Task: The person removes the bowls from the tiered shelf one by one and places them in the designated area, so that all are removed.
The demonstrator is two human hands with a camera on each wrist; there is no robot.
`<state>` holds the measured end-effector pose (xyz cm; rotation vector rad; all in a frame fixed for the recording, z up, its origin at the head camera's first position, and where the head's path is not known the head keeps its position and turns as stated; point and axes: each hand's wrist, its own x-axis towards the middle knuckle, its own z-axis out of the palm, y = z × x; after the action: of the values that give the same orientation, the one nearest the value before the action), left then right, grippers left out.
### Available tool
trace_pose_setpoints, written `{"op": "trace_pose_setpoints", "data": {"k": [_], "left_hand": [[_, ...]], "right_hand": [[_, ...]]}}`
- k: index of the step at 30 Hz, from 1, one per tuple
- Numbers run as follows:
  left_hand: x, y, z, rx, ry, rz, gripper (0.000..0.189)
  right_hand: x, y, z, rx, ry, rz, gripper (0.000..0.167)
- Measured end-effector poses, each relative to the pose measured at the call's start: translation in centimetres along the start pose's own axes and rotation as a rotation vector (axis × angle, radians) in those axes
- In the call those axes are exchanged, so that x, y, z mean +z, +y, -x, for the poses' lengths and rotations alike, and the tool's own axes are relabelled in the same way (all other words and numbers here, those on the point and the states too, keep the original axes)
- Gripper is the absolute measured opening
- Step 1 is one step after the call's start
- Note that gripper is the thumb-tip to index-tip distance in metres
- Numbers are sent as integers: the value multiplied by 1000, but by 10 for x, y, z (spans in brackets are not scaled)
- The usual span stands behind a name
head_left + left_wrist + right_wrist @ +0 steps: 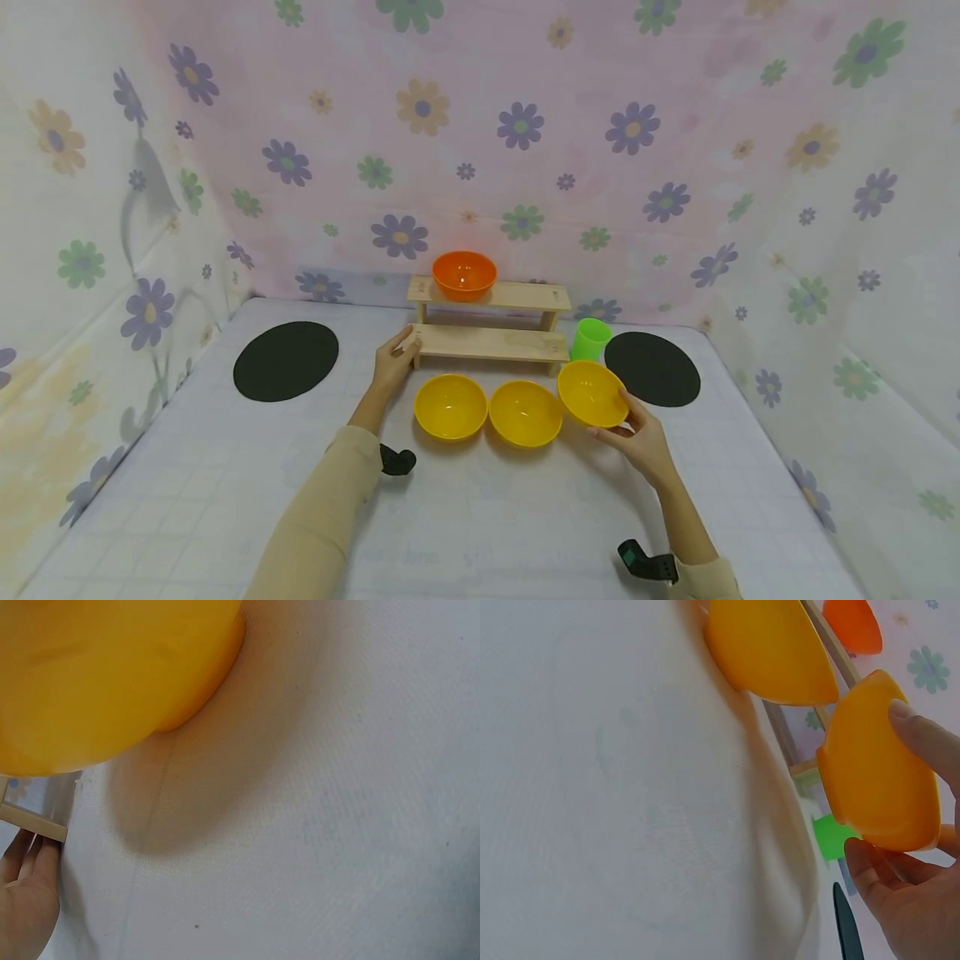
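A two-step wooden rack (pixel 491 342) stands at the back of the table. My left hand (pixel 395 362) grips the left end of its lower step; in the left wrist view the fingers (pixel 46 859) meet the wooden edge. My right hand (pixel 643 437) holds a yellow bowl (pixel 592 393) by its right side, tilted and raised over the table. In the right wrist view the thumb (pixel 926 742) lies on the bowl's side and the other fingers are below it. Two more yellow bowls, a left one (pixel 451 407) and a middle one (pixel 525 413), sit side by side before the rack.
An orange bowl (pixel 465 276) sits on the rack's upper step, toward the left. A green cup (pixel 591 339) stands just right of the rack. Black round mats lie at the left (pixel 286 362) and right (pixel 652 369). Flowered cloth walls enclose the table's back and sides.
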<state>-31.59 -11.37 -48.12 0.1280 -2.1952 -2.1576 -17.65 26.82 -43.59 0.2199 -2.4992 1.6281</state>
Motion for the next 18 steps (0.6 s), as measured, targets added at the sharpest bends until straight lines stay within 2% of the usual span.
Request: {"op": "trace_pose_setpoints", "data": {"k": [4,9,13,18], "left_hand": [[0,0,0,4,1,-10,50],[0,0,1,-1,-9,8,51],[0,0,1,-4,-11,18,51],[-1,4,3,-4,-18,18,50]], "right_hand": [[0,0,3,-11,-3,48,74],[0,5,5,14,-5,52,75],[-2,23,3,27,-9,46,78],[-3,44,1,2,-9,57,81]]}}
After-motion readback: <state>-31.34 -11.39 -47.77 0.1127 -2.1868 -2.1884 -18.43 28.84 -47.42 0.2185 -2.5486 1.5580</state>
